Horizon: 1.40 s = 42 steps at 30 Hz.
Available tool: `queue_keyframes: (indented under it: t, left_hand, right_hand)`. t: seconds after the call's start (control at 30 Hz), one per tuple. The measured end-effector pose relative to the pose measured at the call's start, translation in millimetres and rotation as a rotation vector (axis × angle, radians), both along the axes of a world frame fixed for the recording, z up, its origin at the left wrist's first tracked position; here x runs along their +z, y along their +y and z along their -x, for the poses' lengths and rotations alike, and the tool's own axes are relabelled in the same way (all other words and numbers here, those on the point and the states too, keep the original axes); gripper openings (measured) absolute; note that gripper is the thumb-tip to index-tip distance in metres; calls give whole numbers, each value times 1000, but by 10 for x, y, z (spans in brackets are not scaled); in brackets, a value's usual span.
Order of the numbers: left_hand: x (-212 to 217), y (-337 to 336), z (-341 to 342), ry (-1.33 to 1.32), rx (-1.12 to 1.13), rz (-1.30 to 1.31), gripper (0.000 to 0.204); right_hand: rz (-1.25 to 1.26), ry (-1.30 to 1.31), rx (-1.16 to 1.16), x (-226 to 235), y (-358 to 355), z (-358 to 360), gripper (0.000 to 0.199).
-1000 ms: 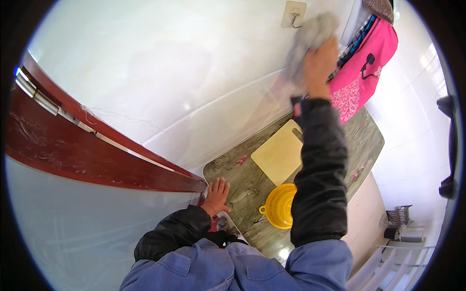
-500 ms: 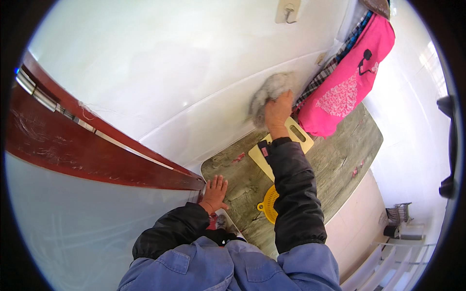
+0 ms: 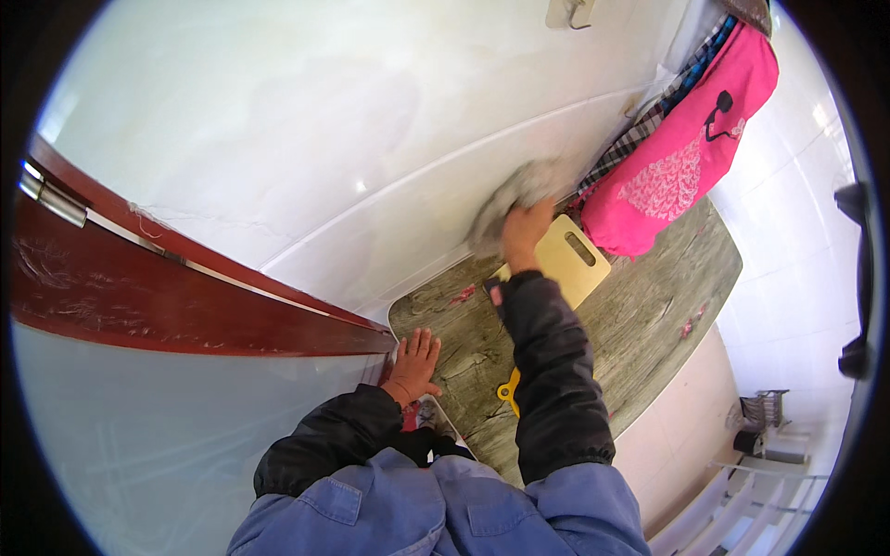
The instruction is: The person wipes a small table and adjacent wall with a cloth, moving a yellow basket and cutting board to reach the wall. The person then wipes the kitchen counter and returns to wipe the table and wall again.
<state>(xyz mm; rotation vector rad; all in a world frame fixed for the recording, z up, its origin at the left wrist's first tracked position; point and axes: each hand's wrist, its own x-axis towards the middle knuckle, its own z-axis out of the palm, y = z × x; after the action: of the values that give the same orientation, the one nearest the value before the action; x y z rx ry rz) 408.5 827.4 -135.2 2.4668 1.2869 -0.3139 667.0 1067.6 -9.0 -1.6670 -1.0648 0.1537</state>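
My right hand (image 3: pixel 527 230) is closed on a fluffy grey cloth (image 3: pixel 508 202), pressed against the glossy white wall (image 3: pixel 371 222) just above the table. The cloth is smeared by motion. Below that hand, a cream cutting board (image 3: pixel 590 271) with a slot handle lies on the table, partly covered by my right sleeve. My left hand (image 3: pixel 414 365) rests flat with fingers spread on the near left corner of the wood-patterned table (image 3: pixel 667 292). Beside my right forearm shows a yellow plastic piece with a hole in its tab (image 3: pixel 507 391); the sleeve hides most of it.
A pink apron (image 3: pixel 672 167) and a checked cloth (image 3: pixel 632 139) hang beside the table's far end. At left stands a red-brown door frame (image 3: pixel 204 315). A hook (image 3: pixel 577 17) is on the wall above. A white rack (image 3: pixel 732 510) stands lower right.
My right hand has shifted slightly down with the cloth along the wall. My right forearm now covers more of the yellow piece. My left hand stays on the table corner.
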Motion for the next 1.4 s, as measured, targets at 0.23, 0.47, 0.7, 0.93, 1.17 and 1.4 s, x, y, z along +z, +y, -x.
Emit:
queue_keyframes:
  t: [0.23,0.47,0.7,0.93,1.17,1.4]
  left_hand:
    - [90,8,-7,-12,17,30,133]
    - [192,19,-11,-56,37,50,132]
    - [34,-6,-4,58,12,120,110]
    - [-443,-45,46,-472,124,49,99]
    - [188,-27,6,-104,47,-83,110]
    - [-397,-73,-74,846,-261,-571,77]
  right_hand:
    - [-286,110,-44,-370,189,-977,41]
    - [513,-903,-10,-837,590,-1346,14]
    - [239,459,218,-705,-550,807,35]
    - [-201,2,244,-107,-993,1632,75]
    - [-95,370,117,-449,-415,774,60]
    - [217,1371,362,-697,-1243,2230,41]
